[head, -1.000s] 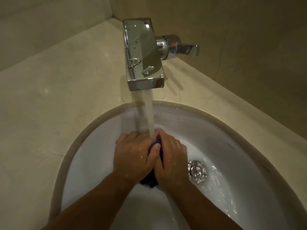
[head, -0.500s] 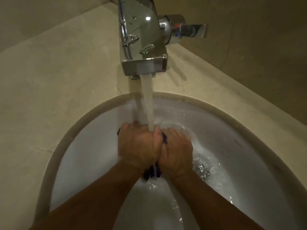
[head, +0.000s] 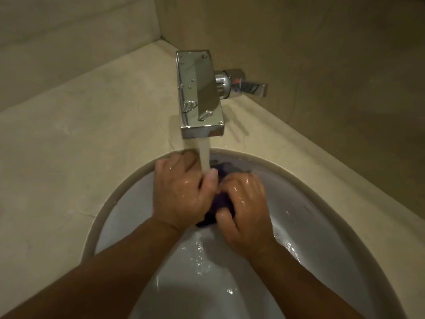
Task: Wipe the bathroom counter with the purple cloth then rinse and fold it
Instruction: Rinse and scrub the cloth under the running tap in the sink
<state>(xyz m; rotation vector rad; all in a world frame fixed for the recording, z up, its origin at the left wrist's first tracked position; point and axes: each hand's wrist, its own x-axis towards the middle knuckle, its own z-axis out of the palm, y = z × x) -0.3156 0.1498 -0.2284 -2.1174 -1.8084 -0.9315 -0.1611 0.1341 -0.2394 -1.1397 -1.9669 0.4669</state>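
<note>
Left hand point(head: 181, 194), right hand point(head: 246, 208): fingers clench purple cloth point(head: 221, 200) under faucet point(head: 199, 95) (near sink point(head: 128, 203) back rim).

No legible text, brand or number anywhere. Only signs: red dot point(head: 235, 81) and blue dot point(head: 236, 90) on chrome tap handle point(head: 251, 87), near back edge of tabletop point(head: 92, 134). Faint dark mark point(head: 307, 209) on right wall of basin point(head: 326, 231), too blurred to read.

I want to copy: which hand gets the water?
The left hand: the water stream lands at its thumb. The right hand grips the crumpled purple cloth beside it.
</note>
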